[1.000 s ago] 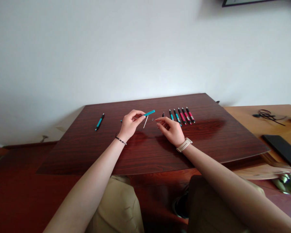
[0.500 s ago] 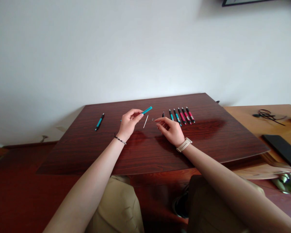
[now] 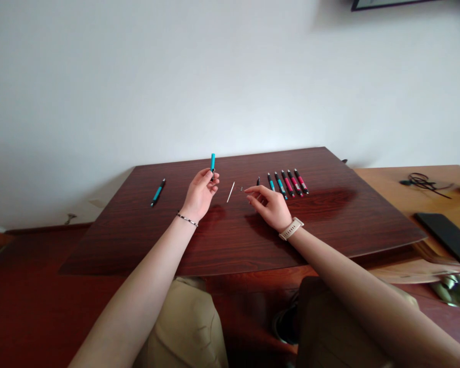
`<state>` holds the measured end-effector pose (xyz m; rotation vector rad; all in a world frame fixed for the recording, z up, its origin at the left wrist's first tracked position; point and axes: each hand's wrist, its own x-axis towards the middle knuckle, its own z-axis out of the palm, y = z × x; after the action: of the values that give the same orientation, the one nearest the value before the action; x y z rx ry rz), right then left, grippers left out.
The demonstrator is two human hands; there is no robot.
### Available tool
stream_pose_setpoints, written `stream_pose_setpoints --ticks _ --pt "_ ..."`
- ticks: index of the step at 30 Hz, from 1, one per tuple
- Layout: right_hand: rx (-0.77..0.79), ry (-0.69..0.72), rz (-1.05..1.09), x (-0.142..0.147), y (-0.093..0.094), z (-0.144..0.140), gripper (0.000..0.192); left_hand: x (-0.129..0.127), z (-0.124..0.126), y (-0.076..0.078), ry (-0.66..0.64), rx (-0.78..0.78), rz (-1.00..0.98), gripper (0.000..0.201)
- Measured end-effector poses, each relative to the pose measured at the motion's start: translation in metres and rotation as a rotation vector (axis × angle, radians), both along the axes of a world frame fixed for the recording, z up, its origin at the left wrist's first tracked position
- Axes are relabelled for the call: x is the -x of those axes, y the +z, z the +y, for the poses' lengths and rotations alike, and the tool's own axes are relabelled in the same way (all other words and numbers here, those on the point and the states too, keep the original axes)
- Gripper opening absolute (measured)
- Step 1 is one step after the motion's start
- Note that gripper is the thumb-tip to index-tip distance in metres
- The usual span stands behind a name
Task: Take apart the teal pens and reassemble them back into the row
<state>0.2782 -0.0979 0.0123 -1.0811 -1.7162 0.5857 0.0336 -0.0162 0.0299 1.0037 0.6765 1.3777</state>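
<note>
The left hand (image 3: 198, 195) grasps a teal pen barrel (image 3: 212, 162) upright above the table (image 3: 230, 245); its inside is not visible. A white refill (image 3: 230, 192) lies near the loosely opened right hand (image 3: 269, 205).

Head-worn view, facing forward and down, near table (image 3: 138, 240), toward wall (image 3: 214, 76).

A plain, bluish-white wall (image 3: 222, 76) spans the far side, greyer toward the left, with a black-framed flat panel (image 3: 391, 4) cut off at upper right. Before it stands a dark reddish-brown wood-grain table (image 3: 230, 248), softly glossy. A lighter tan wooden desk (image 3: 379, 186) adjoins right; reddish-brown flooring (image 3: 42, 306) lies near left.
</note>
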Motion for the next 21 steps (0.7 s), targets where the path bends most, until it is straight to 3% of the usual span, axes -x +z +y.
stream_pose_setpoints --ticks 10,21 --pt "-0.005 -0.003 -0.006 0.0001 0.0013 -0.0009 0.024 0.0020 0.0014 0.0038 -0.066 0.058 -0.173 0.019" --pt "-0.003 0.002 -0.005 0.0000 0.0015 -0.0010 0.023 0.0026 0.0024 0.0038 -0.010 -0.045 -0.083 0.019"
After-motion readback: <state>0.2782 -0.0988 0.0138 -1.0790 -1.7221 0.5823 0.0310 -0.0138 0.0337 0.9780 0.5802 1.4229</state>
